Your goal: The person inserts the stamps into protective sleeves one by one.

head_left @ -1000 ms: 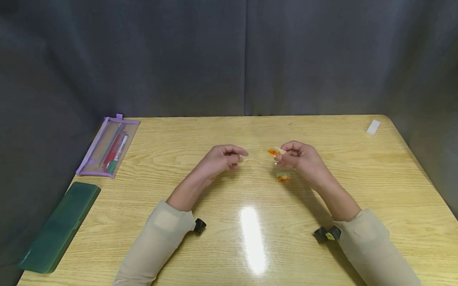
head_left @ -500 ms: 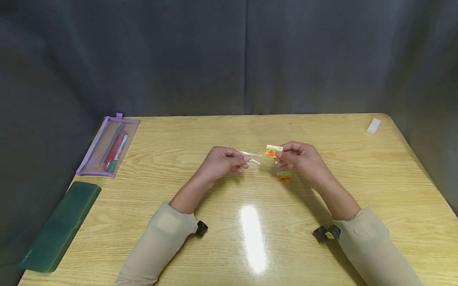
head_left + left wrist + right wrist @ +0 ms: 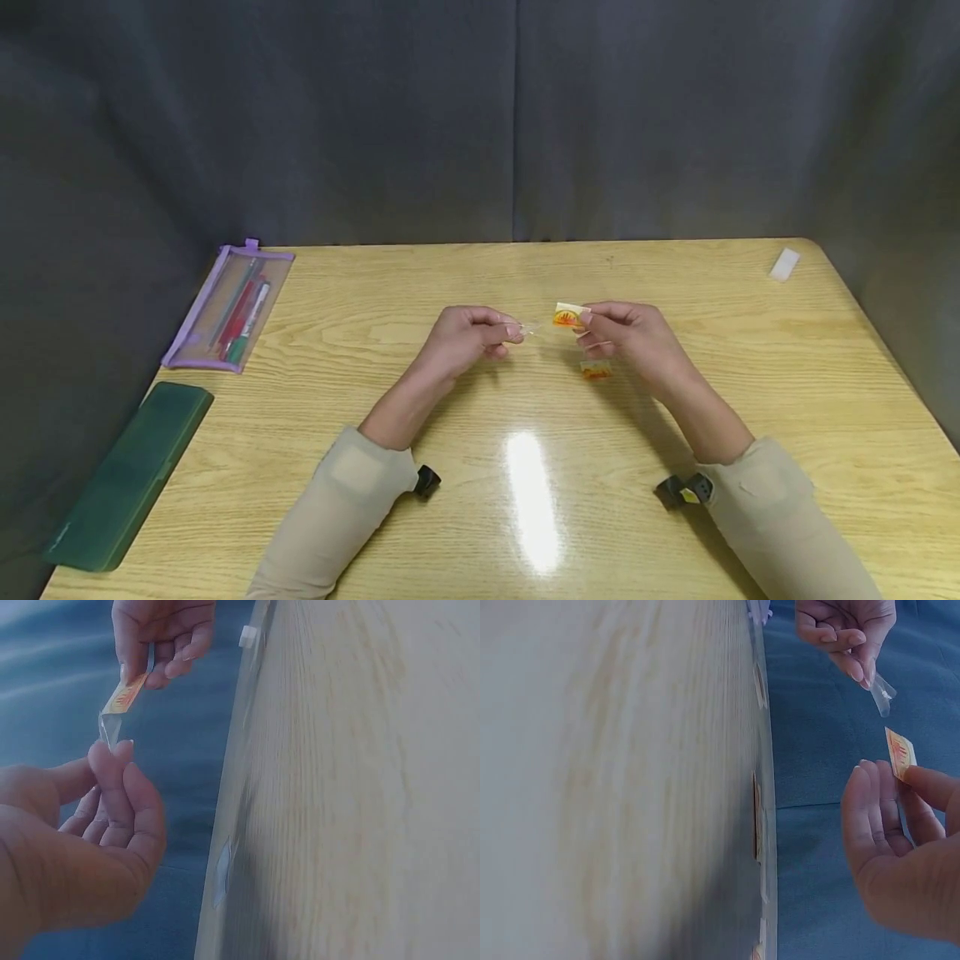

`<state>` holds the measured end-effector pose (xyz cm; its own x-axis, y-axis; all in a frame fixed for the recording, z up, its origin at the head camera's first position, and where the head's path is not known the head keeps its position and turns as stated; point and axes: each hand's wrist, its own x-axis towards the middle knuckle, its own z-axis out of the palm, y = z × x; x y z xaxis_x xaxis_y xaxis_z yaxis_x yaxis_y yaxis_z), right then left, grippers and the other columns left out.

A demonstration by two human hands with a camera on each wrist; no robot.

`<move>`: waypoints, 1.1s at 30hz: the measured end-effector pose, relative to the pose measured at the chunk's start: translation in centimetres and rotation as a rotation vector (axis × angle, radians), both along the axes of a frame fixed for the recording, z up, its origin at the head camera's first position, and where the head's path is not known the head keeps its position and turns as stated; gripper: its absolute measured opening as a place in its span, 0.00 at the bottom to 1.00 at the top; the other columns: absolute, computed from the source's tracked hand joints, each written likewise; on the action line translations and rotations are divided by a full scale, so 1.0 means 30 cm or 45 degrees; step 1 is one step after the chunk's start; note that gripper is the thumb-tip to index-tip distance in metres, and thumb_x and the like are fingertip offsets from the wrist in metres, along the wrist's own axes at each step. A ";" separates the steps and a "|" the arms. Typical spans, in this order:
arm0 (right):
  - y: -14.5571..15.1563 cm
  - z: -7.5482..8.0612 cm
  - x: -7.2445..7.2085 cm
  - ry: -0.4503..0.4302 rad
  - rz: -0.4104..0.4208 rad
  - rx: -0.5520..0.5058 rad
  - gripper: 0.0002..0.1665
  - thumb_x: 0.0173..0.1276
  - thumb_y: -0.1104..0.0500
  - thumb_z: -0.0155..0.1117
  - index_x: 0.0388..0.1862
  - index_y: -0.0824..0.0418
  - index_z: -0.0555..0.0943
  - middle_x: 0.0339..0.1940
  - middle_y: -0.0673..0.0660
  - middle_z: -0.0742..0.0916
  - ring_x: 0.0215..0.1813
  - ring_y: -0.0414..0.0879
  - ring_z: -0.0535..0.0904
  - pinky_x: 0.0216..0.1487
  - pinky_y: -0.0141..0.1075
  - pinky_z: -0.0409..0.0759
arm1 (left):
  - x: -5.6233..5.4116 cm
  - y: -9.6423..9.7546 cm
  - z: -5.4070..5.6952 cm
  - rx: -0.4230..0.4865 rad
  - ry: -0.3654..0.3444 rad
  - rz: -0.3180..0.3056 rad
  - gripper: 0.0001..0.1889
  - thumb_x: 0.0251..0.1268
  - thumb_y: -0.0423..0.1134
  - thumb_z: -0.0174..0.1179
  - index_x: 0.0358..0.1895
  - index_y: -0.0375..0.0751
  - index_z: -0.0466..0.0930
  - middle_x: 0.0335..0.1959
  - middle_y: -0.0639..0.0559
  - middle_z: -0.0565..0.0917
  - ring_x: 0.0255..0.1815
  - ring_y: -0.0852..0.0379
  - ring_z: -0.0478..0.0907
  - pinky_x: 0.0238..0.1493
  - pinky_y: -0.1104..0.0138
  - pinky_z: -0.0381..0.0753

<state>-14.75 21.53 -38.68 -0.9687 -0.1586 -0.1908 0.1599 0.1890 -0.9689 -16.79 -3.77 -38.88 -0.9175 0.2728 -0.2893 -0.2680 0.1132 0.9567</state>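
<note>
My left hand (image 3: 474, 337) pinches a small clear plastic piece (image 3: 883, 695) between thumb and fingers. Facing it, my right hand (image 3: 626, 333) pinches a small card (image 3: 570, 315) with orange and yellow print by its edge. In the right wrist view a narrow gap separates the card from the plastic; the left wrist view has them overlapping in line. On the table (image 3: 450, 283) below the right hand lies a second orange-printed piece (image 3: 596, 369). A flat clear piece (image 3: 222, 874) lies on the tabletop in the left wrist view.
A purple-edged mesh pouch (image 3: 174, 340) with pens inside lies at the back left. In front of it sits a dark green case (image 3: 131, 475). A small white block (image 3: 784, 264) lies near the far right corner. Dark curtains (image 3: 390, 125) surround the table.
Left hand moved slightly right, and the clear plastic now shows beyond its fingertips, less spread than half a second ago. The right hand's card turned to show its printed face.
</note>
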 end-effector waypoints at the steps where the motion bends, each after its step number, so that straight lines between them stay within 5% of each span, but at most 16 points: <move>1: 0.000 0.000 0.001 0.001 -0.001 0.000 0.24 0.77 0.53 0.62 0.59 0.72 0.79 0.39 0.50 0.89 0.41 0.44 0.88 0.49 0.40 0.89 | 0.000 0.000 -0.002 -0.003 0.003 0.003 0.06 0.68 0.33 0.65 0.41 0.33 0.88 0.45 0.44 0.89 0.36 0.52 0.86 0.48 0.60 0.88; 8: -0.007 0.003 0.000 0.008 -0.008 0.001 0.23 0.75 0.56 0.64 0.59 0.72 0.79 0.35 0.44 0.88 0.39 0.44 0.88 0.48 0.40 0.89 | 0.003 0.000 -0.007 -0.045 0.030 0.006 0.08 0.68 0.39 0.68 0.40 0.37 0.89 0.37 0.48 0.91 0.24 0.61 0.78 0.39 0.65 0.84; 12: -0.014 0.004 -0.004 0.008 -0.013 0.009 0.22 0.76 0.56 0.63 0.58 0.73 0.79 0.34 0.45 0.89 0.39 0.44 0.88 0.47 0.40 0.89 | 0.009 0.002 -0.003 -0.095 0.040 -0.031 0.14 0.67 0.45 0.68 0.43 0.34 0.89 0.32 0.50 0.91 0.23 0.60 0.79 0.42 0.61 0.87; 23: -0.018 0.007 0.000 0.003 -0.001 0.027 0.22 0.76 0.56 0.63 0.55 0.74 0.80 0.33 0.45 0.89 0.36 0.41 0.87 0.48 0.41 0.89 | 0.006 0.009 -0.005 -0.019 0.061 0.030 0.12 0.69 0.43 0.67 0.41 0.35 0.90 0.34 0.50 0.90 0.30 0.54 0.85 0.48 0.61 0.89; 33: -0.012 0.013 -0.003 0.017 -0.003 -0.003 0.22 0.75 0.56 0.64 0.56 0.73 0.80 0.34 0.47 0.89 0.38 0.44 0.88 0.48 0.41 0.89 | 0.002 0.022 -0.005 0.093 0.082 0.051 0.06 0.69 0.34 0.65 0.43 0.36 0.88 0.39 0.50 0.88 0.54 0.34 0.82 0.39 0.72 0.85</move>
<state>-14.84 21.17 -38.28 -0.9715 -0.1569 -0.1774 0.1472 0.1865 -0.9713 -16.72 -3.13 -39.03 -0.9441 0.2539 -0.2103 -0.2089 0.0330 0.9774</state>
